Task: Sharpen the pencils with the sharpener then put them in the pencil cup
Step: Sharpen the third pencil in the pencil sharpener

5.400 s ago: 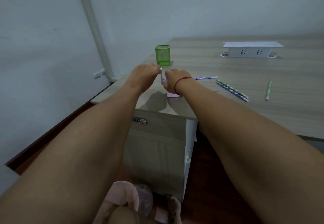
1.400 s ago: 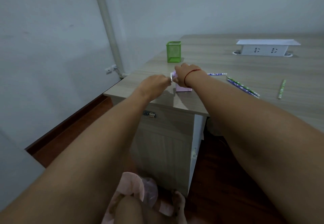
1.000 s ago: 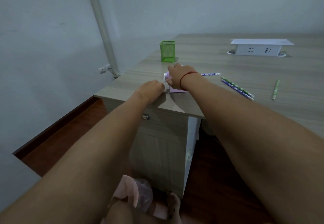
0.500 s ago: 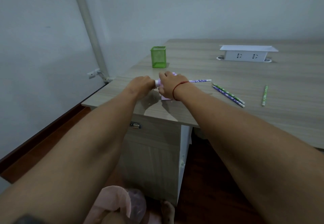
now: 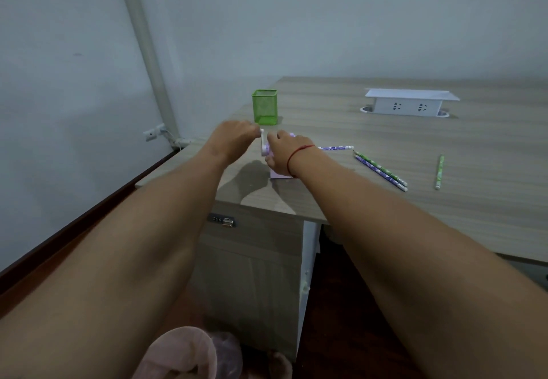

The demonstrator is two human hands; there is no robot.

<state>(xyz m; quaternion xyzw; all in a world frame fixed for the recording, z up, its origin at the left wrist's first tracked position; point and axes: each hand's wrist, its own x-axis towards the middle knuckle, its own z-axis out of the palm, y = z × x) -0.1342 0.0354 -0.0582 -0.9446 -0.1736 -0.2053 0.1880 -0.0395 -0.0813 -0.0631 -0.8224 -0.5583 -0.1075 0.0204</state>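
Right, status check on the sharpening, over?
Left hand on the crank; right hand steadying the sharpener. Purple pencil in it. Cup looks empty, three pencils waiting. Nothing in the way.

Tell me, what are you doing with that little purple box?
A person is sharpening a pencil. The left hand grips the white crank of the purple sharpener, and the right hand steadies it on the desk. A purple pencil sticks out behind it. Three more pencils lie waiting, and the green cup looks empty.
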